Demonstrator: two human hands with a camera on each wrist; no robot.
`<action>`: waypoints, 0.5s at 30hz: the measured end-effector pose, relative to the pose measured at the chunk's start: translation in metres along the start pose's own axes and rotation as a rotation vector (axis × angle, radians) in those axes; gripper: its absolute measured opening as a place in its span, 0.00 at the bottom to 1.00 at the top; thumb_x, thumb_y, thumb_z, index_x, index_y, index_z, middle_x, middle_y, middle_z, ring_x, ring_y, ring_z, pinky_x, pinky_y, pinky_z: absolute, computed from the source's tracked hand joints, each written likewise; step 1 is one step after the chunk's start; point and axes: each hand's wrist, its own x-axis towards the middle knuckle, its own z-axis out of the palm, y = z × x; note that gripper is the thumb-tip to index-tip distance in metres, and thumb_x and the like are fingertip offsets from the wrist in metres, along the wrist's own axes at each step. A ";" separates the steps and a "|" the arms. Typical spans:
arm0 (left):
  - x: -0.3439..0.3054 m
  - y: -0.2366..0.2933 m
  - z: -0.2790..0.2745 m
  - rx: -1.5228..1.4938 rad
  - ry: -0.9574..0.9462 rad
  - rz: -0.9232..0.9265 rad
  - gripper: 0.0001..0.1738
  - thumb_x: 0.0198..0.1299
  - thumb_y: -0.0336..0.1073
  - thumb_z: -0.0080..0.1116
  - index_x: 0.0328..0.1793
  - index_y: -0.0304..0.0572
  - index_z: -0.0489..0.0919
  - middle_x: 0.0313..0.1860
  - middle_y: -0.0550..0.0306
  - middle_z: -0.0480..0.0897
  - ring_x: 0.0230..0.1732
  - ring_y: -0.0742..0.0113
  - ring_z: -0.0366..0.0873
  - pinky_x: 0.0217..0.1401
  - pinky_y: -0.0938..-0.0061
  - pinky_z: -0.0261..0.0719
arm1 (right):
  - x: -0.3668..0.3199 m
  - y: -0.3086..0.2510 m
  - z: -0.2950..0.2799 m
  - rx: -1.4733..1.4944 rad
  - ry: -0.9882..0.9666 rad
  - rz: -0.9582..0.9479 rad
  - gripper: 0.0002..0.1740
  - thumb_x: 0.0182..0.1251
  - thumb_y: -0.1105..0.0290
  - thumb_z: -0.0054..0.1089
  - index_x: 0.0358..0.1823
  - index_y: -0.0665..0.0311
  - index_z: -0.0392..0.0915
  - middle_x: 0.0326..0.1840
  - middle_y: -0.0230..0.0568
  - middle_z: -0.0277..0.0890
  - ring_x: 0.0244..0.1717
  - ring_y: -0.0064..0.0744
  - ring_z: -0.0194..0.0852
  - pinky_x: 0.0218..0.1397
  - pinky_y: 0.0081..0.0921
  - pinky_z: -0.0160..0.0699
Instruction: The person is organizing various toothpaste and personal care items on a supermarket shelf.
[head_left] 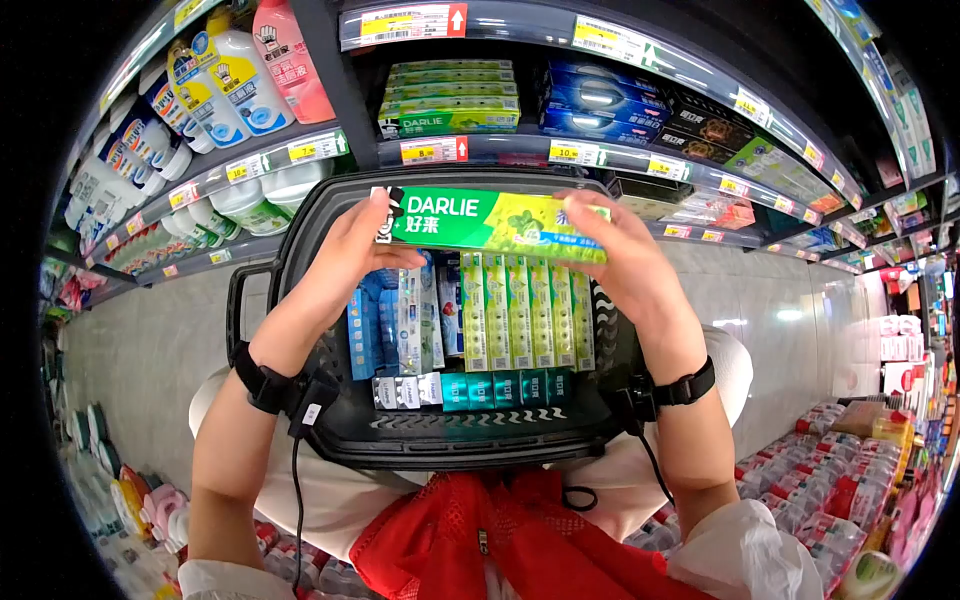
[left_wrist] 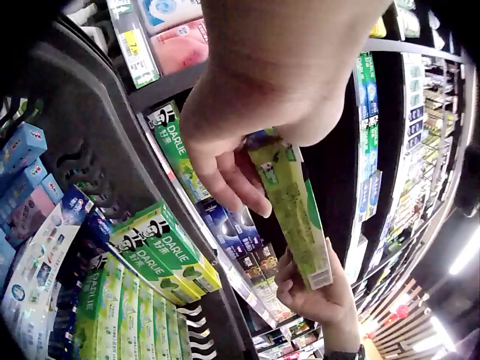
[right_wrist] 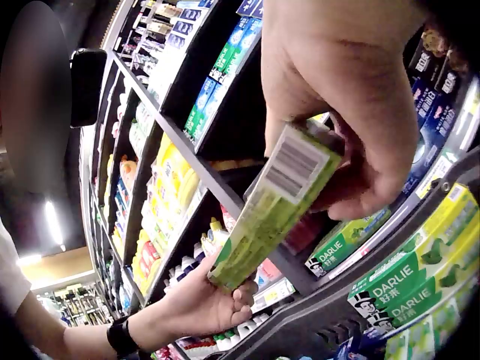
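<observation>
A green and yellow DARLIE toothpaste box [head_left: 490,222] is held level between both hands above the basket [head_left: 290,215]. My left hand [head_left: 345,245] grips its left end, and my right hand [head_left: 630,255] grips the other end. In the right wrist view a barcode shows on the end of the toothpaste box [right_wrist: 277,195] by the right hand [right_wrist: 352,112]. Below it in the basket stand several green toothpaste boxes [head_left: 525,315] in a row. Blue and white boxes [head_left: 400,320] fill the left side, and small teal boxes [head_left: 508,390] line the near side.
Ahead, a shelf holds stacked green toothpaste boxes [head_left: 450,100] and blue boxes [head_left: 600,103]. Cleaner bottles [head_left: 240,80] stand on the shelf at the left. Price tags run along the shelf edge [head_left: 500,150]. Red and clear packaged goods [head_left: 830,480] lie at the lower right.
</observation>
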 end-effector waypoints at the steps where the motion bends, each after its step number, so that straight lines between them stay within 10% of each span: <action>1: 0.001 -0.003 -0.003 -0.001 0.005 0.000 0.32 0.65 0.59 0.32 0.53 0.34 0.69 0.42 0.52 0.77 0.36 0.67 0.78 0.44 0.74 0.75 | 0.001 0.002 -0.001 -0.068 -0.121 0.000 0.25 0.61 0.57 0.56 0.53 0.69 0.68 0.47 0.40 0.72 0.47 0.25 0.71 0.49 0.21 0.69; 15: 0.002 -0.003 -0.006 -0.146 -0.025 -0.097 0.30 0.64 0.59 0.37 0.52 0.37 0.70 0.41 0.55 0.78 0.37 0.70 0.76 0.46 0.73 0.75 | 0.001 -0.001 0.002 -0.146 -0.127 0.001 0.23 0.52 0.66 0.65 0.49 0.66 0.72 0.41 0.36 0.74 0.41 0.22 0.68 0.44 0.20 0.66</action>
